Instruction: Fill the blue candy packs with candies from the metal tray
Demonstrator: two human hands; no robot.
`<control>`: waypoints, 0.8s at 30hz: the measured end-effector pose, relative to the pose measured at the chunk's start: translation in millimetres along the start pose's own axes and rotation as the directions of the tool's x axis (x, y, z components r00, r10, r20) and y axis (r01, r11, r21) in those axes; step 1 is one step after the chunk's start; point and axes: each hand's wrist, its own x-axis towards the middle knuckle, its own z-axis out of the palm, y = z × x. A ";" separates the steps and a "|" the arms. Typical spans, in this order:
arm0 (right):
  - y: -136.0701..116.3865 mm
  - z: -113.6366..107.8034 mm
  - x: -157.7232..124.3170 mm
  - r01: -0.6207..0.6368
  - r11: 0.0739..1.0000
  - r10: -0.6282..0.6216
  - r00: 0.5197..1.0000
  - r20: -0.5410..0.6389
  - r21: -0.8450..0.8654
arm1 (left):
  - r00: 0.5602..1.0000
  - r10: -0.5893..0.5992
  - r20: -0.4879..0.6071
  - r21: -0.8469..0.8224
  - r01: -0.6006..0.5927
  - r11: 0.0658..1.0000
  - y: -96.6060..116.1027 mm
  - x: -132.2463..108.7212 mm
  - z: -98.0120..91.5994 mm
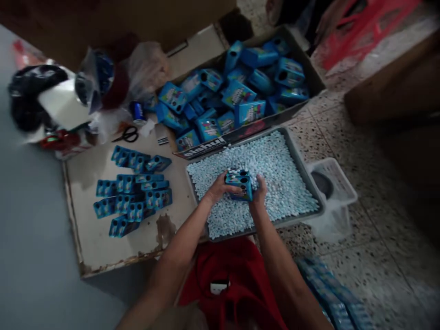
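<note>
From my remote seat, the far left of the worn white board (89, 238) carries rows of finished blue boxes (134, 195), lying flat near its left edge, with scissors (128, 134) towards its far edge. Moving right, my left hand (219, 188) is curled against the left side of a small blue box (239, 184), fingers wrapped on its wall. The box stands open end up between both hands, over the middle of the grey tray (304, 169), which is heaped with pale blue pellets (275, 160). My right hand (260, 191) cups the box's right side, fingers closed on it. Beyond the tray's far edge sits a carton (311, 73) of blue packs, and a white tub (338, 183) stands just beside the tray's right edge.
</note>
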 end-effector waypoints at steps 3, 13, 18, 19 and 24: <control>-12.3 3.7 8.7 -0.142 0.959 0.142 0.990 0.019 0.246 | 0.969 0.244 0.030 0.363 -0.238 0.901 24.3 -14.5 -9.5; -107.3 41.7 -42.9 -0.166 0.825 -0.053 0.929 0.367 0.540 | 0.900 0.430 0.071 0.930 -0.216 0.298 54.6 -46.7 -45.5; -124.5 54.6 -57.5 -0.017 0.865 -0.165 0.934 0.317 0.501 | 0.836 0.543 0.071 0.923 -0.262 0.282 41.3 -48.9 -34.5; -126.1 55.8 -58.0 -0.009 0.867 -0.169 0.936 0.310 0.498 | 0.837 0.543 0.072 0.915 -0.272 0.297 38.5 -47.9 -34.1; -134.0 60.9 -58.7 0.036 0.866 -0.217 0.925 0.310 0.498 | 0.853 0.521 0.042 0.888 -0.271 0.372 30.0 -41.9 -36.0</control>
